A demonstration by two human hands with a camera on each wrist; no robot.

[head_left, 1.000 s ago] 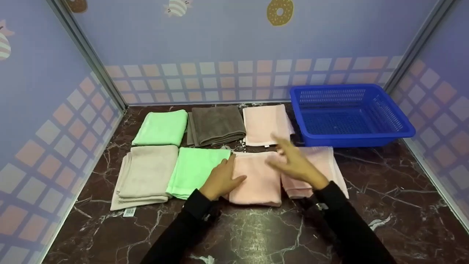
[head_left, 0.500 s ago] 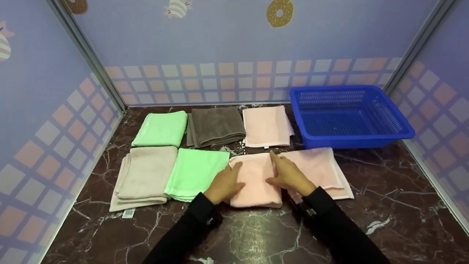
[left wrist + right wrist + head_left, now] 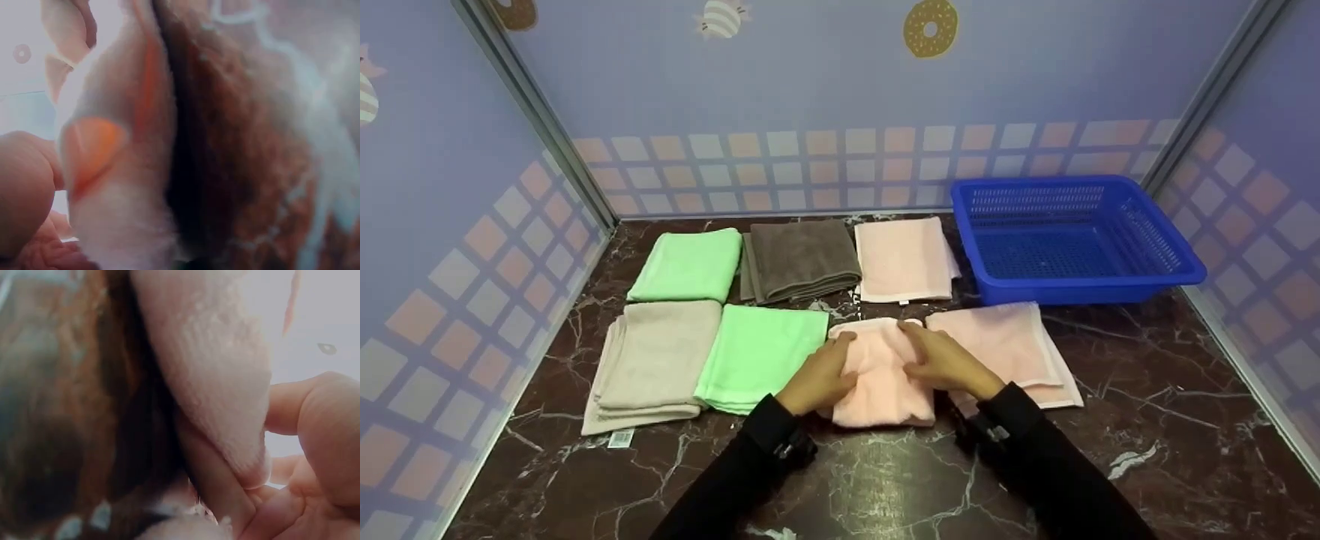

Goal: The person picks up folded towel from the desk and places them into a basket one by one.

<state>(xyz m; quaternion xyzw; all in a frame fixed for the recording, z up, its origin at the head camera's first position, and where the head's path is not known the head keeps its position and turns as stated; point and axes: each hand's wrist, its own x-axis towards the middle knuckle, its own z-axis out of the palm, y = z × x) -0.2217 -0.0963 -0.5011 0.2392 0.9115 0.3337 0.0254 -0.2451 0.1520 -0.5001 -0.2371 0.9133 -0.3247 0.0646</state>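
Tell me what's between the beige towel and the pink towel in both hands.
In the head view, a folded green towel lies between the beige towel and the held pink towel.

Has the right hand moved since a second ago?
Yes, the right hand has moved left and down in the head view, away from the basket, and grips a pink towel.

Moderate, fairly even light; crisp head view, hazy wrist views.
In the head view, yellowish glare blooms on the glossy dark-brown marbled bench (image 3: 879, 480) at near centre. Both wrist views blur at close range: the marbling smears, a deep black shadow edges the folded pale-pink cloth towel (image 3: 216, 377), and the background bleaches toward white, upper left and upper right respectively.
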